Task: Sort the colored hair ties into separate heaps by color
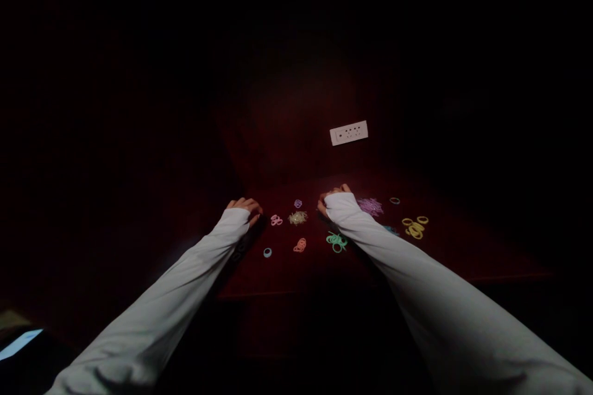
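My left hand (245,205) rests at the left of the dark red table (259,274), its fingers loosely bent, with a gap between thumb and fingertips and nothing seen in it. Nearest to it lie several pink hair ties (277,220). Farther right, my right hand (334,193) has its fingers curled in; the white sleeve and the back of the hand hide whatever they may hold. Beside that hand lies a pile of thin purple pieces (370,207). A pale yellowish pile of similar pieces (298,218) sits between both hands. Green hair ties (336,242) lie below the right wrist.
Orange bands (300,245), a light blue ring (267,253), small purple bands (298,203) and yellow hair ties (416,229) are spread around. Partly behind my right sleeve is something blue (391,230). A white power socket (349,133) is on the back panel. The surroundings are very dark.
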`<action>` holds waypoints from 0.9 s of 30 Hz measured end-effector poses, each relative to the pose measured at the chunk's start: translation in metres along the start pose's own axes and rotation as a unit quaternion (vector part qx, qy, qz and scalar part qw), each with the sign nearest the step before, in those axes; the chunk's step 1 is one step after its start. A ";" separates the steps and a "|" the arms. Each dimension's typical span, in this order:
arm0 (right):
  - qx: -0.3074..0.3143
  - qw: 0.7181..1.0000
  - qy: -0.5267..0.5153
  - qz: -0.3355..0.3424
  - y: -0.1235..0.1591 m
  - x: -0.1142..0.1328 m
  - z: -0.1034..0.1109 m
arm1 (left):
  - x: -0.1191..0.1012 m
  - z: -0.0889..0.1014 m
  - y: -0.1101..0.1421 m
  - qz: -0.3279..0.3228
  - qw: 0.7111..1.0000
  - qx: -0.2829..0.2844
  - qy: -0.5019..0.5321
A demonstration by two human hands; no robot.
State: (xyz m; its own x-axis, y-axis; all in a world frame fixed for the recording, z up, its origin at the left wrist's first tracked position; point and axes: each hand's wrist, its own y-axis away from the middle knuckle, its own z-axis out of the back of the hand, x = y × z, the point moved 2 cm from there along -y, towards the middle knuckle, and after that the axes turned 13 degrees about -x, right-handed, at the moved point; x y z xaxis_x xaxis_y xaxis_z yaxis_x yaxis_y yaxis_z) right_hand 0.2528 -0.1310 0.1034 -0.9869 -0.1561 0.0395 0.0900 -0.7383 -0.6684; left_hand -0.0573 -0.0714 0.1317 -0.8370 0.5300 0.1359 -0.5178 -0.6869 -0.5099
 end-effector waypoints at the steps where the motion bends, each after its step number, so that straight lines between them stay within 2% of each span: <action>1: -0.005 1.000 -0.001 0.005 0.000 0.000 0.000 | 0.005 0.008 0.013 0.015 1.000 0.011 -0.025; 5: -0.024 0.999 0.001 0.033 0.001 0.004 0.000 | 0.012 0.027 0.058 0.032 0.995 0.064 -0.067; 8: -0.015 0.998 -0.002 0.058 0.001 0.007 -0.001 | 0.009 0.026 0.078 0.039 0.990 0.115 -0.069; 11: -0.009 0.998 -0.001 0.066 0.001 0.010 -0.002 | 0.010 0.018 0.086 0.068 0.984 0.147 -0.080; 20: -0.021 0.998 0.008 0.064 0.004 0.005 -0.006 | 0.010 -0.015 0.082 0.048 0.987 0.092 -0.121; 27: -0.016 0.999 0.007 0.051 0.007 -0.003 -0.009 | 0.004 -0.023 0.052 0.050 0.994 0.082 -0.048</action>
State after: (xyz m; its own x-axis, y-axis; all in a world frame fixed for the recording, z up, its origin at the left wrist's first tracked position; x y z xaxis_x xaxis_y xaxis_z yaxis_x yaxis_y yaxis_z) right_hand 0.2554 -0.1297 0.0923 -0.9748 -0.2194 -0.0396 0.1853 -0.6982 -0.6915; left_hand -0.0835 -0.0932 0.0864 -0.8949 0.4100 0.1763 -0.4461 -0.8097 -0.3813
